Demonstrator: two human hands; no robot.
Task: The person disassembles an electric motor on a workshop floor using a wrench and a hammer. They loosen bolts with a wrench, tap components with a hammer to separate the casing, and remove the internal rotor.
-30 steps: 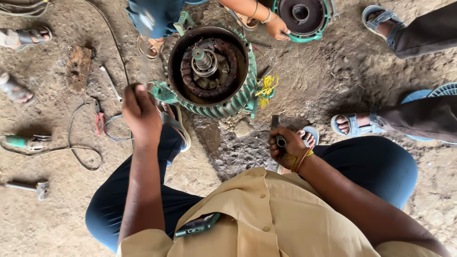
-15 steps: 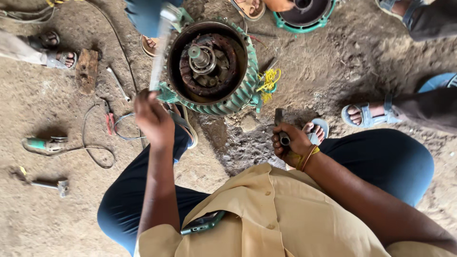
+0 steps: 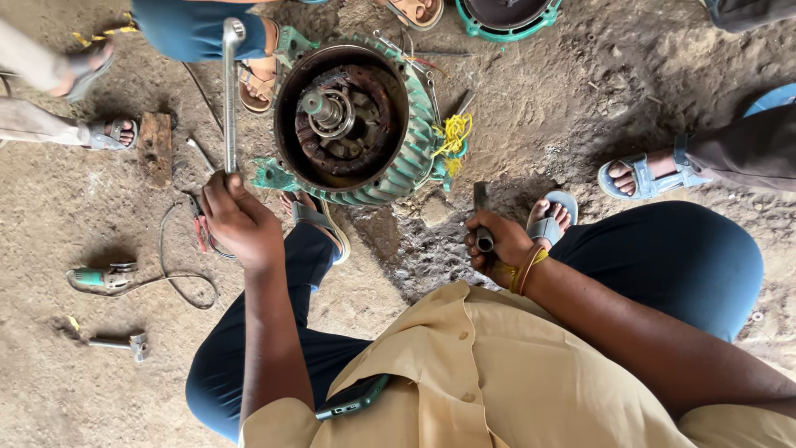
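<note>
head: l hand [image 3: 239,222] grips spanner [image 3: 230,95], r hand [image 3: 497,246] chisel [image 3: 482,214]

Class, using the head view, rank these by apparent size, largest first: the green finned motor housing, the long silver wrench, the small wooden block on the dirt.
1. Green finned motor housing
2. Long silver wrench
3. Small wooden block

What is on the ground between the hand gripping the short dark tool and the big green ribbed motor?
In the head view, between the right hand and the green ribbed motor housing lies only dirt floor with small lumps of earth.
</note>
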